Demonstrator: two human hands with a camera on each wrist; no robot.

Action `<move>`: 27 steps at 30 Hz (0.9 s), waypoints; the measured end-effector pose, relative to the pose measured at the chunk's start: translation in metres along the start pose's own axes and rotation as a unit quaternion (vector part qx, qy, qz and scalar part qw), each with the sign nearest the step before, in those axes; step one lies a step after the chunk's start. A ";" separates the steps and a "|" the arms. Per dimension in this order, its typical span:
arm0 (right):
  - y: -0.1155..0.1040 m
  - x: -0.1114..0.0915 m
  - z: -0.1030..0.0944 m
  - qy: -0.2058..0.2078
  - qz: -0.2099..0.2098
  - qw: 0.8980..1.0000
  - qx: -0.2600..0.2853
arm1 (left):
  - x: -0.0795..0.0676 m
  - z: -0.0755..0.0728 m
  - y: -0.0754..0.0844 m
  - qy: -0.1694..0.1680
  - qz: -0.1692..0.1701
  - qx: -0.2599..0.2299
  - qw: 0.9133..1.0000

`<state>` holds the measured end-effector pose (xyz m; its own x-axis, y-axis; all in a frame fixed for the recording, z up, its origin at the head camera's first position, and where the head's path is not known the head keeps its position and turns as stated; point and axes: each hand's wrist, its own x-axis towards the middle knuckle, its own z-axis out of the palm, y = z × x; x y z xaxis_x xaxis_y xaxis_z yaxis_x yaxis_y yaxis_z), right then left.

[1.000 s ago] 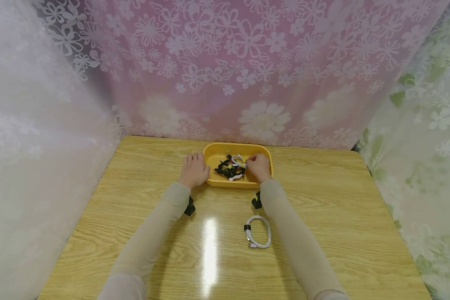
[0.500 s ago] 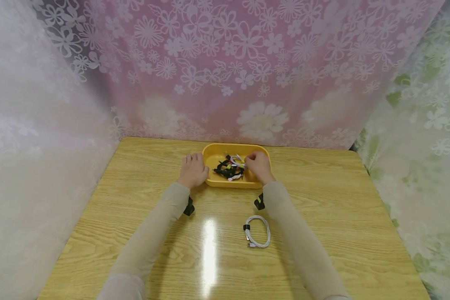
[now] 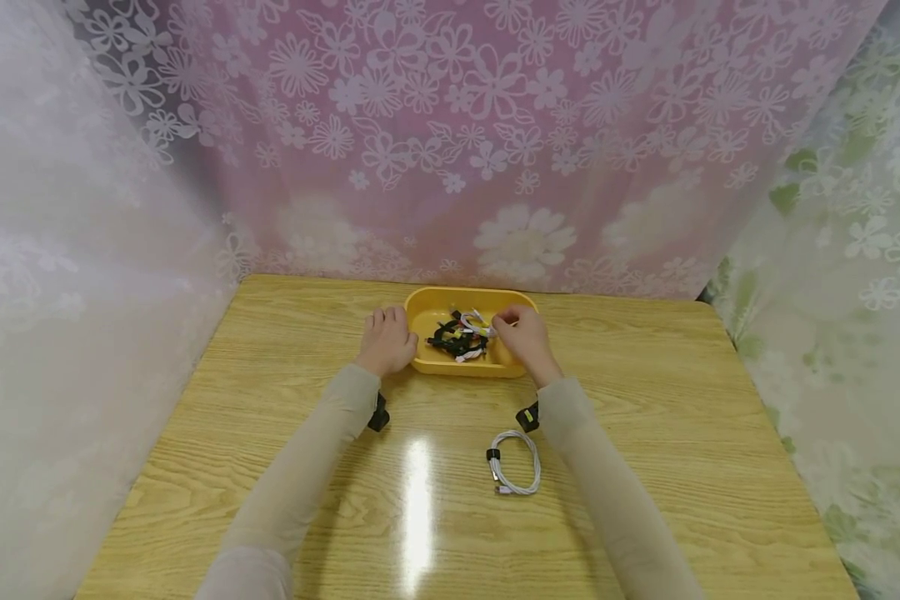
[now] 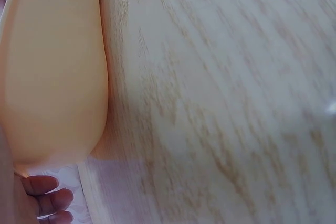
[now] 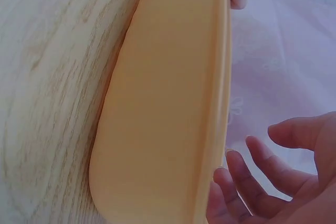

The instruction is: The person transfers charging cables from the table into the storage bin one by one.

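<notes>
A yellow plastic tray (image 3: 468, 369) stands at the back of the table, holding a cluster of black and white cables (image 3: 457, 337). At its left end my left hand (image 3: 386, 340) grips the side, thumb over the rim. In the left wrist view its curled fingertips (image 4: 55, 201) show past the tray's wall (image 4: 52, 77). My right hand (image 3: 523, 337) is over the tray's right end, fingertips beside the white cable. The right wrist view shows its thumb (image 5: 296, 132) apart from loosely bent fingers (image 5: 252, 182), nothing between them, close to the tray's rim (image 5: 220, 103).
A coiled white cable (image 3: 516, 463) with a black strap lies on the wooden table (image 3: 285, 500), nearer me, beside my right forearm. Behind the tray hangs a pink floral curtain (image 3: 435, 200). Pale floral cloth (image 3: 82, 292) flanks both sides.
My right wrist and forearm have swung a little to the right, while the fingertips have stayed near the white cable. The left hand, tray and coiled cable keep their places.
</notes>
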<state>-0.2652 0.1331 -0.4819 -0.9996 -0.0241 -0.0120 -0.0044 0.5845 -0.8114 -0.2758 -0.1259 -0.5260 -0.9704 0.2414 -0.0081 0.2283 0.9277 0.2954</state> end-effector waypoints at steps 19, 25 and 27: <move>-0.009 -0.039 -0.012 0.004 -0.055 0.998 0.032 | 0.000 0.001 -0.001 -0.001 0.001 -0.003 1.000; -0.005 -0.052 -0.015 0.008 -0.069 0.997 0.027 | 0.000 0.001 -0.001 -0.004 0.000 -0.002 1.000; -0.003 -0.056 -0.016 0.008 -0.074 0.997 0.025 | 0.000 0.001 -0.001 -0.005 0.000 -0.003 1.000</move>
<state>-0.2094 0.1457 -0.4693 -0.9884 -0.0940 0.1190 -0.1509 0.5349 -0.8313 -0.2762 -0.1263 -0.5268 -0.9698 0.2432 -0.0173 0.2270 0.9263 0.3009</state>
